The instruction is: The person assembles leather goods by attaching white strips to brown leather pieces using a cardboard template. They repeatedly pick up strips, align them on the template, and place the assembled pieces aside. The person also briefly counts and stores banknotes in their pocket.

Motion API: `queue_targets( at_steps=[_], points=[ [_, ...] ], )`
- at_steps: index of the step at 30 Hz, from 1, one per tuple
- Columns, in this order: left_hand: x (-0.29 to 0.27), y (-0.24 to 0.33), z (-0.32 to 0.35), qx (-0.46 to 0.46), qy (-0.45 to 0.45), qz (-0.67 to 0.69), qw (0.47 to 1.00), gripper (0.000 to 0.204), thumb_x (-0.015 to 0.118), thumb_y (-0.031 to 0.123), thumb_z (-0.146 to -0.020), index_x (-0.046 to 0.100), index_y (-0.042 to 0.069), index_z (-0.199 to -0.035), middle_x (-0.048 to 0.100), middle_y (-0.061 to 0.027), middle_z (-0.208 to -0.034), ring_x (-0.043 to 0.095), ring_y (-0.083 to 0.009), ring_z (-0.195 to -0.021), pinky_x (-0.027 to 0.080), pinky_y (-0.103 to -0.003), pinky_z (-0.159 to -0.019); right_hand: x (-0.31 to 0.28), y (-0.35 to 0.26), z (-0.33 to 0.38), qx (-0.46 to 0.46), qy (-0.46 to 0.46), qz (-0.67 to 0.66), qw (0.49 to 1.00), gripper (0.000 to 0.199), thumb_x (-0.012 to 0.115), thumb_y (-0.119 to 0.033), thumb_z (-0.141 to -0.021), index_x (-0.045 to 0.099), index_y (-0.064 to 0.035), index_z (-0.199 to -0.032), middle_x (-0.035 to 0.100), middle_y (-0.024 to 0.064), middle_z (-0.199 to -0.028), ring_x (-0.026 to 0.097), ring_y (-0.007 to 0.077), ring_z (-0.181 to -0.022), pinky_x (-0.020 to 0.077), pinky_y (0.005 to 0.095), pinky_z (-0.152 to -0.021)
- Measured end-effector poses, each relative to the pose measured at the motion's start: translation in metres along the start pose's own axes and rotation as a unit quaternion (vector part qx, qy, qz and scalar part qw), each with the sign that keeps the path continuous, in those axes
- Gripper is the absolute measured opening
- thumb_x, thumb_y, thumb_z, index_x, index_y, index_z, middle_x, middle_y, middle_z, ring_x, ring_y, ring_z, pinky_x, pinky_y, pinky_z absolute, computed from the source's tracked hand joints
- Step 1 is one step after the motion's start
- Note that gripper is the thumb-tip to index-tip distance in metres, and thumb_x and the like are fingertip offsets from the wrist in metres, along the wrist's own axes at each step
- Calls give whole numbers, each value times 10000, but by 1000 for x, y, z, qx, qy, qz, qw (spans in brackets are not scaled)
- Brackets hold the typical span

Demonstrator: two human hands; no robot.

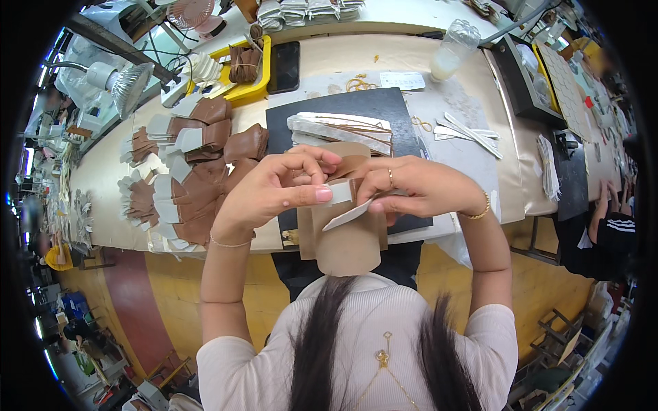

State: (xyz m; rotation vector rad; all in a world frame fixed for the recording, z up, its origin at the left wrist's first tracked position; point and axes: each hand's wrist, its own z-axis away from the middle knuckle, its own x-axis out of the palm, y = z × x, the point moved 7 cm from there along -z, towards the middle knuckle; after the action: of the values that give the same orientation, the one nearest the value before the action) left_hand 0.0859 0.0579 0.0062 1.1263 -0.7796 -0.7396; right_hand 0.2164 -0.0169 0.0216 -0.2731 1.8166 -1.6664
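A brown leather strip with a white backing is pinched in my right hand, its pale end pointing down and left. My left hand is curled beside it, the thumb tip on a short white end of the leather between my hands; its other fingertips are partly hidden. Below both hands, a beige panel with a rounded end hangs over the table's near edge. Just beyond my fingers, a bundle of white strips with brown edges lies on a black board.
Brown leather pieces with white ends are piled at the left. Behind them are a yellow tray, a black phone and a lamp. Loose white strips and a plastic bottle are at right. A co-worker's sleeve shows far right.
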Motion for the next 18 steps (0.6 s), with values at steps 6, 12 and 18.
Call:
queue_targets(
  at_steps=[6, 12, 18],
  points=[
    [-5, -5, 9, -1, 24, -1, 1000, 166, 723, 85, -720, 564, 40, -705, 550, -143, -1128, 535, -200, -1055, 430, -332, -935, -20, 5, 64, 123, -1, -41, 992, 112, 567, -130, -894, 592, -29, -937, 648, 41, -755, 620, 119, -525, 492, 224, -497],
    [-11, -29, 51, -107, 39, 7, 993, 157, 711, 51, -747, 556, 27, -738, 634, -114, -796, 601, -116, -667, 473, -233, -559, 2, 28, 110, 205, 124, -65, 969, 100, 551, -66, -890, 582, 14, -940, 651, 87, -964, 635, 111, -597, 498, 212, -511],
    [-10, -80, 63, -181, 125, 97, 971, 141, 667, 22, -794, 576, -32, -887, 637, -113, -700, 629, -140, -541, 485, -211, -443, -7, 19, 107, 139, 361, -93, 917, 106, 579, -24, -865, 661, 20, -915, 577, 47, -801, 592, 69, -562, 465, 172, -478]
  ],
)
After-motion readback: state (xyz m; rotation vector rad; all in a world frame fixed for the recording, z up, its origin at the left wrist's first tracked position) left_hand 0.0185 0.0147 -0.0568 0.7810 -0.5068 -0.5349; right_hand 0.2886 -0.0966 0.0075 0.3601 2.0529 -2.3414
